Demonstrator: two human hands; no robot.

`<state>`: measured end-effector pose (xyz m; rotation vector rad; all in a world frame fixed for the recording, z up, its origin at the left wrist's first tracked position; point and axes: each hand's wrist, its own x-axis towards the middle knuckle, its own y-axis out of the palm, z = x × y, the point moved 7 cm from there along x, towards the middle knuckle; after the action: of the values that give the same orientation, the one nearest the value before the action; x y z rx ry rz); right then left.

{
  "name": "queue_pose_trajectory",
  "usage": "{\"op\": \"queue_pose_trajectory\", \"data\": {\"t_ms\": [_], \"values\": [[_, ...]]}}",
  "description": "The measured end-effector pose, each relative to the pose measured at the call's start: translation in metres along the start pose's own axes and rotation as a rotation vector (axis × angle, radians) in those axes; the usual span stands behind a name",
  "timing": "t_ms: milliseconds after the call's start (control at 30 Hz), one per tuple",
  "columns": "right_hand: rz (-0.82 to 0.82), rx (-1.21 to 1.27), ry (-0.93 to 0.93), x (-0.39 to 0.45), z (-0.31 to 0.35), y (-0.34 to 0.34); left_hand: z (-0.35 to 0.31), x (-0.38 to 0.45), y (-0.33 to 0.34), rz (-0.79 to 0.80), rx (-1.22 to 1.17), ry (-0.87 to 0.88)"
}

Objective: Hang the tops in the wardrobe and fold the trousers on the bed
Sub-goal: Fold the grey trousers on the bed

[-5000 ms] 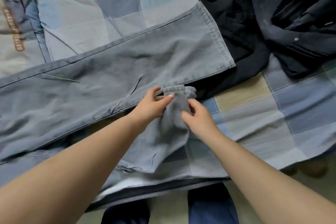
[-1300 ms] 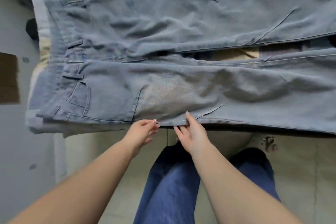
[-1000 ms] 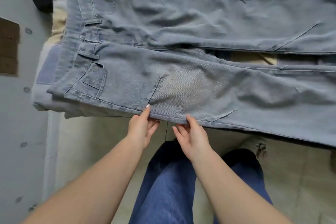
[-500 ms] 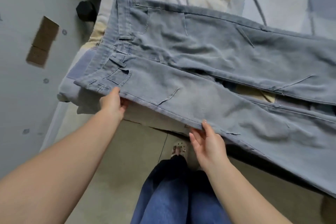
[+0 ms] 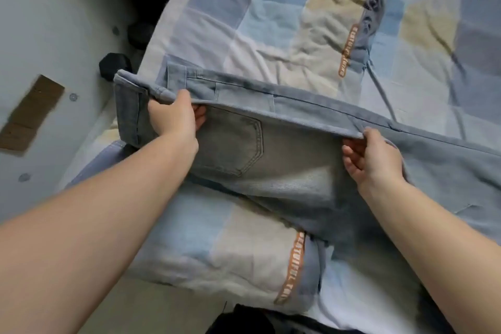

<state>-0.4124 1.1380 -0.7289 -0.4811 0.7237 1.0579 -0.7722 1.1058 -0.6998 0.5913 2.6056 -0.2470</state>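
With the left hand (image 5: 173, 116) and right hand (image 5: 372, 156) both pinching the lifted edge of the jeans (image 5: 284, 154) on the bed (image 5: 271, 22), lay leg squarely over leg, seams matched.

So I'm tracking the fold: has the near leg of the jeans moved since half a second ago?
Yes. Both hands, left hand and right hand, have lifted its near edge off the bed's edge and swung it over the far leg.

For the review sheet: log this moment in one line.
step: fold jeans lengthwise | left hand: grips waistband edge | right hand: grips leg edge | surface: patchwork bedspread
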Motion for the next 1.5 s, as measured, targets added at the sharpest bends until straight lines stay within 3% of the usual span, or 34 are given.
{"op": "queue_pose_trajectory", "data": {"t_ms": [300, 500, 600, 700, 800, 933, 1100, 1300, 1500], "values": [[-0.035, -0.176, 0.046, 0.125, 0.014, 0.064, 0.034, 0.1, 0.101, 0.064, 0.201, -0.039], [0.322, -0.373, -0.028, 0.15, -0.007, 0.109, 0.077, 0.117, 0.123, 0.275, 0.32, -0.07], [0.373, -0.582, -0.193, 0.145, -0.004, 0.107, 0.083, 0.109, 0.122, 0.322, 0.428, 0.013], [0.405, -0.612, -0.248, 0.133, 0.003, 0.086, 0.081, 0.086, 0.124, 0.352, 0.511, 0.087], [0.415, -0.627, -0.305, 0.116, 0.011, 0.05, 0.082, 0.042, 0.131, 0.381, 0.493, 0.114], [0.432, -0.713, -0.386, 0.093, 0.019, -0.025, 0.103, -0.045, 0.132, 0.425, 0.359, 0.003], [0.423, -0.863, -0.343, 0.084, 0.012, -0.166, 0.173, -0.181, 0.108, 0.536, 0.416, -0.076], [0.377, -1.18, -0.262, 0.078, -0.018, -0.36, 0.302, -0.34, 0.06, 0.514, 0.492, -0.439], [0.397, -1.569, -0.411, 0.087, -0.063, -0.469, 0.402, -0.44, 0.045, 0.413, 0.497, -0.686]]}}
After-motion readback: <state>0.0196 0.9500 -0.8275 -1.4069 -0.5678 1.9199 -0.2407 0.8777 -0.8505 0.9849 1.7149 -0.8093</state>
